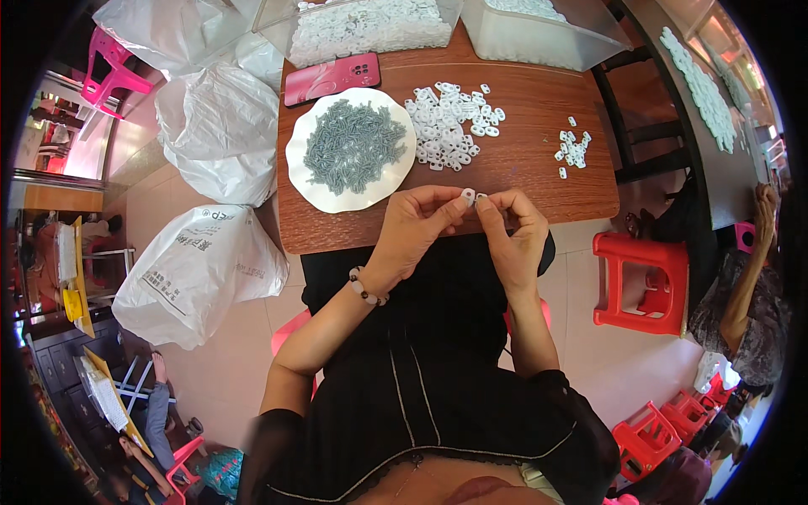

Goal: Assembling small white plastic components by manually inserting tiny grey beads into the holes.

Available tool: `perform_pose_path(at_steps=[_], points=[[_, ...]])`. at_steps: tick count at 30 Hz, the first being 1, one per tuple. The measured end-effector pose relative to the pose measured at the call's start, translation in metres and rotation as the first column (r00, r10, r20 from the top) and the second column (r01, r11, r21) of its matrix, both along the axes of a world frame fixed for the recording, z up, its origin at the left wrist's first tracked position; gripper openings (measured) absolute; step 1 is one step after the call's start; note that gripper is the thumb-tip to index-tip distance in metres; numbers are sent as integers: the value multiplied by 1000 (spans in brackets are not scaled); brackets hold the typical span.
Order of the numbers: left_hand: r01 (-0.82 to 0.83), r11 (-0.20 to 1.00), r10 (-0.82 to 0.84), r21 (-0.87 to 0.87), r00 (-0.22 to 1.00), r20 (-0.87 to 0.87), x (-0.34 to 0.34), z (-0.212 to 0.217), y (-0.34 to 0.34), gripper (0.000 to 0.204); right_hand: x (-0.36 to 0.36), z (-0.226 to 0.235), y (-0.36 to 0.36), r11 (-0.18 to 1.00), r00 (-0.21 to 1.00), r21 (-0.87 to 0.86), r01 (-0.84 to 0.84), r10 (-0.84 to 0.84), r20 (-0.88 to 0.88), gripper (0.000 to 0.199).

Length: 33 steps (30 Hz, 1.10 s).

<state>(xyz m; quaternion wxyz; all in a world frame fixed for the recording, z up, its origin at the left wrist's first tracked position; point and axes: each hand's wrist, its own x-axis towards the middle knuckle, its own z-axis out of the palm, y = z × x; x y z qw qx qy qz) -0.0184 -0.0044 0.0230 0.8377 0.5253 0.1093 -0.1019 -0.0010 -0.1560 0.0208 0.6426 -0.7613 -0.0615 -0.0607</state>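
Over the near edge of the brown wooden table [539, 93], my two hands meet fingertip to fingertip. Thumb and fingers of my left hand [414, 227] pinch a small white plastic piece [468, 194] with a hole in it. My right hand [518, 231] is closed in a pinch on another small white piece [481, 197], mostly covered by the fingers. Just beyond them lies a pile of white oval pieces with holes [442, 126]. To its left, a white wavy-rimmed plate [297, 160] holds many short grey rods [353, 147].
A smaller group of white pieces [575, 151] lies at the table's right. A pink phone [332, 79] sits behind the plate. Two bins [539, 42] of white parts stand at the back. White plastic bags [202, 273] fill the left side; a red stool [644, 282] stands right. Other people sit nearby.
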Motion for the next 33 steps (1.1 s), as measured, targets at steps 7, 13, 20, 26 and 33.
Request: perform_pose_path(at_steps=[7, 13, 20, 26, 33], points=[[15, 999, -17, 35, 998, 54, -4, 2, 3, 24, -1, 3, -9, 983, 971, 131, -133, 155, -180, 9], [220, 962, -234, 162, 969, 74, 0, 17, 17, 27, 3, 19, -20, 815, 858, 500, -292, 454, -240, 16], [298, 939, -315, 171, 945, 88, -1, 26, 23, 26, 8, 27, -24, 739, 761, 458, -494, 623, -184, 37], [334, 938, -341, 87, 938, 69, -4, 28, 21, 24, 7, 20, -27, 732, 759, 428, -529, 635, -148, 44], [310, 949, -314, 54, 944, 99, -6, 28, 16, 25, 5, 18, -29, 707, 755, 503, -498, 638, -150, 31]])
